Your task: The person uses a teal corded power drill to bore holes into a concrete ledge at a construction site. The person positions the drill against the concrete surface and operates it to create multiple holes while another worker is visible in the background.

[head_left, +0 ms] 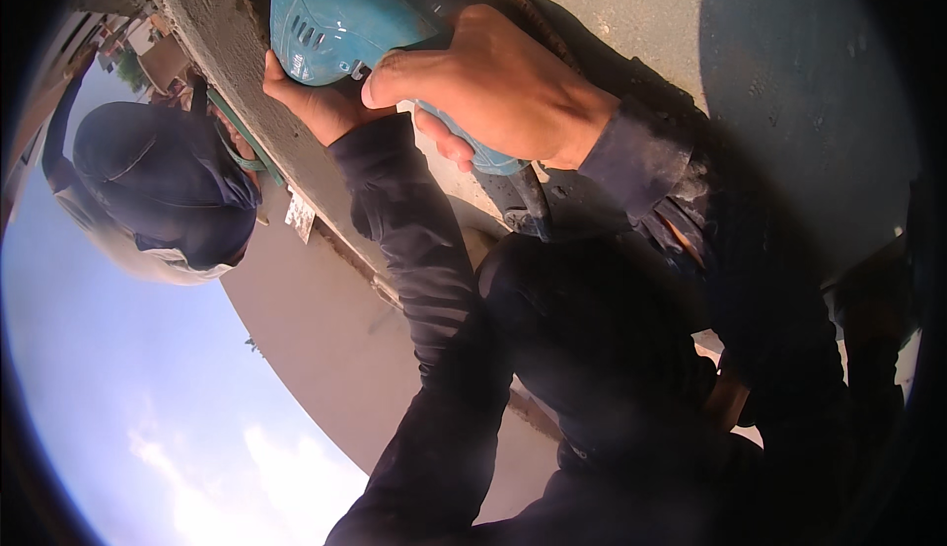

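Observation:
A teal power drill (pixel 340 18) with vent slots lies at the top of the view. Its front end and bit are out of sight. My right hand (pixel 513 87) wraps round its grip, with the thumb along the side of the body. My left hand (pixel 321 102) cups the drill's body from beneath; some of its fingers are hidden behind the tool. A dark power cord (pixel 533 206) comes out of the bottom of the grip. Both of my forearms are in dark, dusty sleeves.
A rough concrete ledge (pixel 222 48) runs slantwise beside the drill. To the left, close by, is another person in a dark cap (pixel 163 166). A dusty concrete surface (pixel 631 3) lies at upper right, partly in shadow. My dark-clothed leg (pixel 592 319) is bent below the drill.

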{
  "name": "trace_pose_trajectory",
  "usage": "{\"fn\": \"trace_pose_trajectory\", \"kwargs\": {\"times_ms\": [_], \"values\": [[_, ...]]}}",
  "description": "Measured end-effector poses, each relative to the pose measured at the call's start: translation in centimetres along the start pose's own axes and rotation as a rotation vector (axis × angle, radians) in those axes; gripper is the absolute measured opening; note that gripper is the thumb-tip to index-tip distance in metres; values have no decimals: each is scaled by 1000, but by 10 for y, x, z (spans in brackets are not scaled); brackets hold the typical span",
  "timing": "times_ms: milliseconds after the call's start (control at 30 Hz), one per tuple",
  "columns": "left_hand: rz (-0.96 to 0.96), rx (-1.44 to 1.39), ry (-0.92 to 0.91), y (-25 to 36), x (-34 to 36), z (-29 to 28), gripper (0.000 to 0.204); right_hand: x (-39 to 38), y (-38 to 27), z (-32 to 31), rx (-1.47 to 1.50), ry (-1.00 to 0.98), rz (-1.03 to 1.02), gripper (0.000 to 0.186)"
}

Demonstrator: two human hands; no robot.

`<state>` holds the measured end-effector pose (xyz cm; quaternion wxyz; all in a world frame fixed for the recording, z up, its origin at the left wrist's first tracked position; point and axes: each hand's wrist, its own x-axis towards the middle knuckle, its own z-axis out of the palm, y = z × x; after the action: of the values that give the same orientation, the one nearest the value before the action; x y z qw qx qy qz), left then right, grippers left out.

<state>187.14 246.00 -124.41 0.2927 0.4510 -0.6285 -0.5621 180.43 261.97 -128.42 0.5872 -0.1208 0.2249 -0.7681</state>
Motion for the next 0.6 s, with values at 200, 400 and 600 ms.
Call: {"fn": "trace_pose_trajectory", "kwargs": {"times_ms": [200,400,600], "values": [[48,43,37,-4,0,7,50,10,-2,-2,114,80,58,29],[-34,-67,-60,-4,8,3,49,10,0,-5,85,52,34,29],[-59,-94,-44,-4,5,2,51,8,-1,-5,80,27,33,29]]}}
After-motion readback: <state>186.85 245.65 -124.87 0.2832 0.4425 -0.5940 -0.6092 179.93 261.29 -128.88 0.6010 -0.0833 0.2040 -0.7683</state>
